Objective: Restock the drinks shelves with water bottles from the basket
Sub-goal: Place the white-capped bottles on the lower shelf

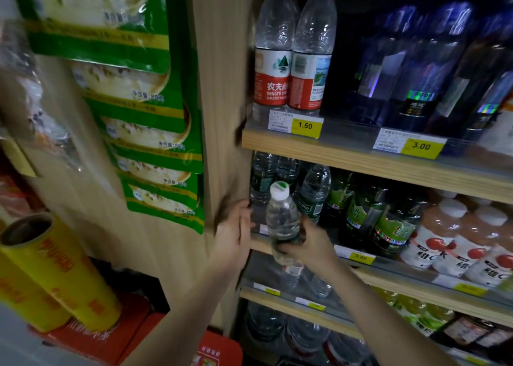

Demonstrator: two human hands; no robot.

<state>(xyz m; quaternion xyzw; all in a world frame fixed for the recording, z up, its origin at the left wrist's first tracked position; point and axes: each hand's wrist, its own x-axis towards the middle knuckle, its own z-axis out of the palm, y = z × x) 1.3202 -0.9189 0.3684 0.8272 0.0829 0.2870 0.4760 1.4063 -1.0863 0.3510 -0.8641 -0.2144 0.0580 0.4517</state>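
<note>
The right hand [304, 242] is gripping a small water bottle [283, 221] around its lower half, fingers curled over the label, and is carrying it upright, cap up, probably so it can go straight onto its base. The bottle is sitting just in front of the middle shelf [369, 271], level with the bottles with dark green labels [311, 196] standing just beyond the hand, which looks like the row it belongs to. The left hand [233, 235] is reaching in just left of the bottle, fingers straight and relaxed, holding nothing, close to the wooden side panel [222, 88]; whether it is touching it is unclear. Both forearms are stretching up and forward. The basket is not clearly identifiable in view.
</note>
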